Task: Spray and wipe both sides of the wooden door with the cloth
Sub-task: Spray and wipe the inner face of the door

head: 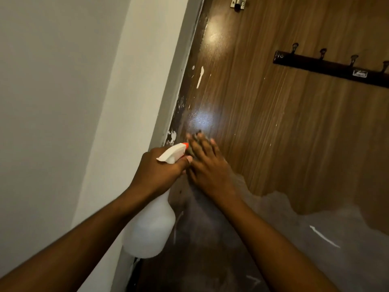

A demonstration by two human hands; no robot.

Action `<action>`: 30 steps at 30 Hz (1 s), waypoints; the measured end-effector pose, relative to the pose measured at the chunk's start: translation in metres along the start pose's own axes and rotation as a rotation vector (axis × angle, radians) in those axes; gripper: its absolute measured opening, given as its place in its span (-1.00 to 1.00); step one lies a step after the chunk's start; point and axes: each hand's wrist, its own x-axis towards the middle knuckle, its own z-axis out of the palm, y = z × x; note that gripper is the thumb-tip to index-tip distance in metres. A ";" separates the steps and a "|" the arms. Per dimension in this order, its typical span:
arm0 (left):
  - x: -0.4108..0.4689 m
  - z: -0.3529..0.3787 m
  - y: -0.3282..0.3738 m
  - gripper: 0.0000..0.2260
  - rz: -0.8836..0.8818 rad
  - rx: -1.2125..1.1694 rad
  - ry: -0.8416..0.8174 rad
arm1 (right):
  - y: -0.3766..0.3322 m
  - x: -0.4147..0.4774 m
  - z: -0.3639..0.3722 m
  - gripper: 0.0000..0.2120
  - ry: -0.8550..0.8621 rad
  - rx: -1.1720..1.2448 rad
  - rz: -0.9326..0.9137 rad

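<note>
The wooden door (284, 127) fills the right of the view, brown with a vertical grain and a wet shiny patch near its left edge. My left hand (157, 171) grips the neck of a white spray bottle (151, 226) with an orange nozzle tip, held close to the door's left edge. My right hand (207, 167) lies flat with straight fingers against the door, pressing a dark cloth (196, 137) that is mostly hidden under the fingers. White paint flecks mark the door's edge above the hands.
A white wall and door frame (134, 114) stand on the left. A dark coat rack with hooks (328, 64) is fixed to the door at the upper right, and a metal bolt (239, 3) at the top. Translucent plastic film (305, 234) covers the door's lower part.
</note>
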 end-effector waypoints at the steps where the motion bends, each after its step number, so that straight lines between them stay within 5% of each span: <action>1: -0.006 -0.004 -0.001 -0.68 0.002 0.006 -0.009 | 0.005 -0.020 -0.002 -0.49 -0.041 -0.015 -0.126; 4: -0.015 -0.015 -0.013 -0.64 -0.052 0.007 -0.053 | 0.050 -0.029 -0.015 -0.49 -0.097 -0.076 -0.250; 8: -0.017 -0.022 -0.024 -0.64 -0.120 0.047 -0.070 | 0.067 0.056 -0.025 -0.48 0.003 -0.075 0.333; 12: -0.020 -0.028 -0.029 -0.52 -0.150 0.079 -0.038 | 0.032 0.133 -0.016 -0.48 0.028 -0.020 0.535; 19: -0.026 -0.032 -0.016 -0.65 -0.068 0.025 -0.007 | -0.057 0.020 0.015 -0.41 0.000 0.100 0.073; 23: -0.044 -0.023 -0.018 -0.60 -0.068 0.023 -0.011 | -0.089 -0.089 0.025 -0.56 -0.067 0.108 -0.046; 27: -0.062 -0.016 -0.036 -0.55 -0.111 0.053 -0.047 | -0.038 -0.128 0.007 -0.49 -0.032 -0.013 0.298; 30: -0.065 -0.009 -0.048 -0.51 -0.183 0.035 -0.057 | -0.012 -0.087 -0.013 -0.47 0.039 -0.043 0.726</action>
